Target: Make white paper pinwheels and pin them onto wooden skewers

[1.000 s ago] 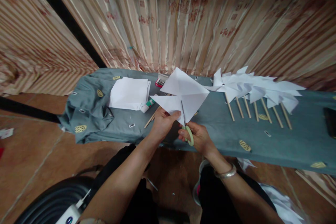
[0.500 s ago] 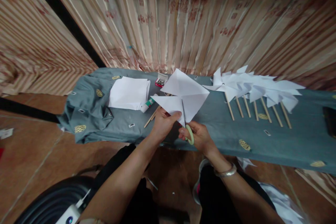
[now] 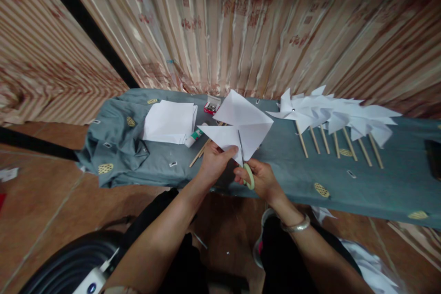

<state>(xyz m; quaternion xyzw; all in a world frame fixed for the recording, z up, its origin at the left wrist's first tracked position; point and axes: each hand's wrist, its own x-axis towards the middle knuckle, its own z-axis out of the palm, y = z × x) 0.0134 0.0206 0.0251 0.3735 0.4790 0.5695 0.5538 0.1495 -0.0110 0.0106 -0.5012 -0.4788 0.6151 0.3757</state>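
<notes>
Curtain (image 3: 262, 23): a striped, patterned drape is seen across the whole upper half of the frame, behind the table.
Table (image 3: 379, 193): covered by a grey-green cloth with small yellow motifs, it runs across the middle of the frame from left to right.
Pinwheels (image 3: 330, 115): a row of finished white paper pinwheels on wooden sticks is laid at the right of centre, overlapping one another.
Paper stack (image 3: 169, 121): white sheets are piled at the left of centre on the cloth.
Paper square (image 3: 241, 124): a creased white sheet is held up at the centre of the frame, just above the table's near edge, already slit along a diagonal fold.
Left hand (image 3: 215, 161): closed on the lower left part of the paper square, thumb on top.
Right hand (image 3: 260, 179): wrapped around the handle of the scissors; a metal bangle is worn at the wrist.
Scissors (image 3: 244, 163): green-handled, the blades are set into the paper's lower corner, pointing up toward its middle.
Glue tube (image 3: 193, 138): laid just right of the paper stack, beside loose wooden sticks (image 3: 200, 154).
Pin box (image 3: 210, 106): a small open box is placed behind the held sheet.
</notes>
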